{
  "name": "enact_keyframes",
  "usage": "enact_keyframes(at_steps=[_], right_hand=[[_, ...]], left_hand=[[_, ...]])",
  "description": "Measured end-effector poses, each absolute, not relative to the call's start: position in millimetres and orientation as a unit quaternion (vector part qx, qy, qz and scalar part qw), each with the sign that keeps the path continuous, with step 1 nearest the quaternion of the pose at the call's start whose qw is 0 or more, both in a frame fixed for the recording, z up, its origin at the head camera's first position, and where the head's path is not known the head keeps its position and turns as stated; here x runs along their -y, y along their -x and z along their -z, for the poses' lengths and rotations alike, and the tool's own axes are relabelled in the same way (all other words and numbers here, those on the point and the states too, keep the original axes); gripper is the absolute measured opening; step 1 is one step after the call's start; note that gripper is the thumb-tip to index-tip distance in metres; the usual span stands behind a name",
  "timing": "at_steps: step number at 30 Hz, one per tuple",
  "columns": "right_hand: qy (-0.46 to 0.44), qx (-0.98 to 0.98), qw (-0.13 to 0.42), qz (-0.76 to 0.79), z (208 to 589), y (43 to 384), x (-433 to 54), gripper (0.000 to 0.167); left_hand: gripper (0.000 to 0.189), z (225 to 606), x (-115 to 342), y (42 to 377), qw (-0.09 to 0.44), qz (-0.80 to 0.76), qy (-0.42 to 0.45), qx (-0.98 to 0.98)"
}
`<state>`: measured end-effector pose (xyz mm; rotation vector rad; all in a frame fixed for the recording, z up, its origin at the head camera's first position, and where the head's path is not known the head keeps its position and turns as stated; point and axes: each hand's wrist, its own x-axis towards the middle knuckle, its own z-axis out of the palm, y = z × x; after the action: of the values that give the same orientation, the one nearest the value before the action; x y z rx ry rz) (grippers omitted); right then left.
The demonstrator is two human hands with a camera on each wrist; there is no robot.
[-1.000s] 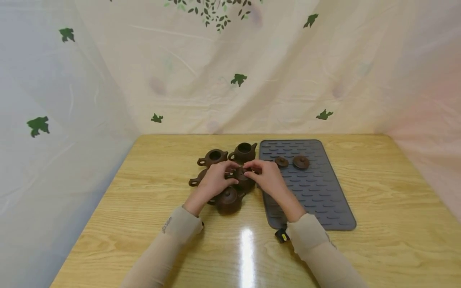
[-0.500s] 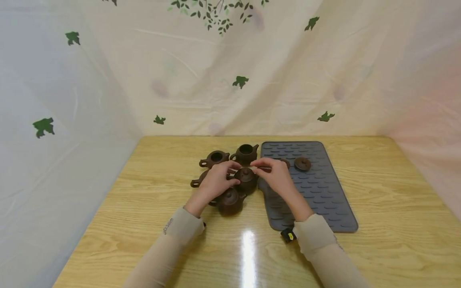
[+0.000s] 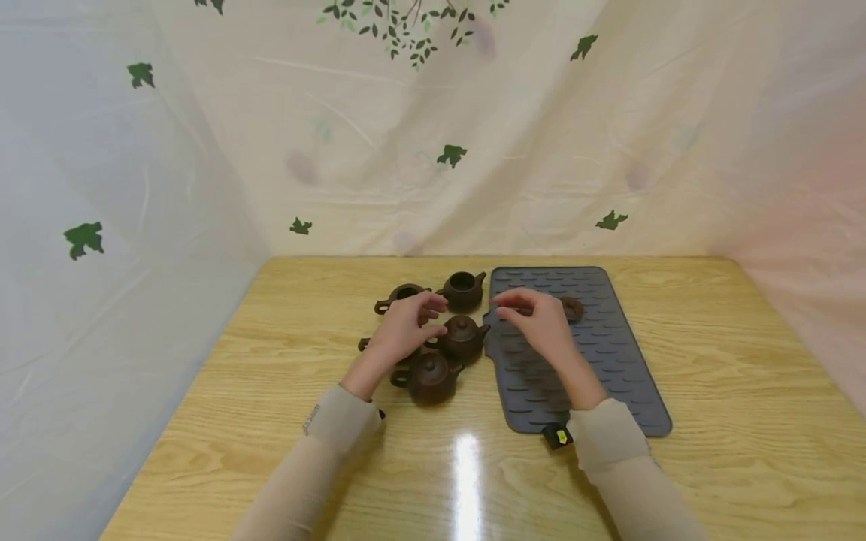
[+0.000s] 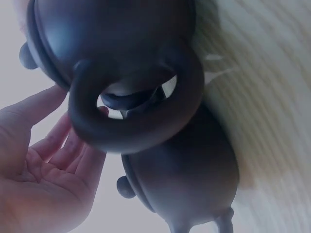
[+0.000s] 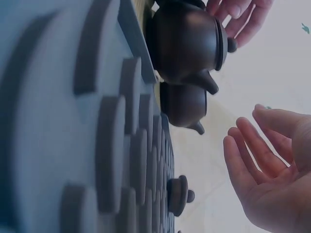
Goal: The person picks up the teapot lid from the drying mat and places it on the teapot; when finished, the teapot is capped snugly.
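My left hand point(image 3: 404, 330) hovers by a dark brown lidded teapot point(image 3: 463, 340), fingers loosely bent and holding nothing. In the left wrist view its fingertips are close to a teapot's ring handle point(image 4: 131, 131); whether they touch it I cannot tell. My right hand point(image 3: 539, 321) hangs over the grey mat with a gap between thumb and fingers. A second lidded teapot point(image 3: 431, 380) stands in front. Two lidless teapots stand behind, one at the right point(image 3: 463, 291) and one at the left point(image 3: 404, 291), partly covered by my left hand. Another teapot is mostly hidden beneath that hand.
The ridged grey mat point(image 3: 609, 376) lies right of the teapots on a wooden table point(image 3: 271, 421). A loose lid point(image 3: 572, 309) rests on it, partly behind my right hand. A patterned cloth point(image 3: 379, 188) hangs behind the table and along both sides.
My right hand has let go of the middle teapot's lid and moved right, over the mat. The left hand has drawn slightly back, leaving the lid seated on that teapot.
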<state>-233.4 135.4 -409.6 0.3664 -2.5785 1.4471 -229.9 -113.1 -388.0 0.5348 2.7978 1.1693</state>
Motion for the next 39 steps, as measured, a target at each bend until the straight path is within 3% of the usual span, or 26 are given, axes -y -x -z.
enact_keyframes(at_steps=[11,24,33,39], right_hand=[[-0.076,0.864,0.127,-0.481,411,239,-153,0.021],[-0.034,0.874,0.114,-0.471,420,248,-168,0.026],[-0.005,0.885,0.075,-0.459,422,252,-175,0.034],[-0.014,0.900,0.004,-0.436,425,256,-178,0.043]], left_hand=[[0.041,388,119,240,0.013,-0.394,-0.176,-0.902],[0.037,390,125,253,-0.003,-0.422,-0.159,-0.893],[0.034,394,131,259,-0.031,-0.424,-0.143,-0.894],[0.033,396,137,262,-0.052,-0.400,-0.127,-0.906]])
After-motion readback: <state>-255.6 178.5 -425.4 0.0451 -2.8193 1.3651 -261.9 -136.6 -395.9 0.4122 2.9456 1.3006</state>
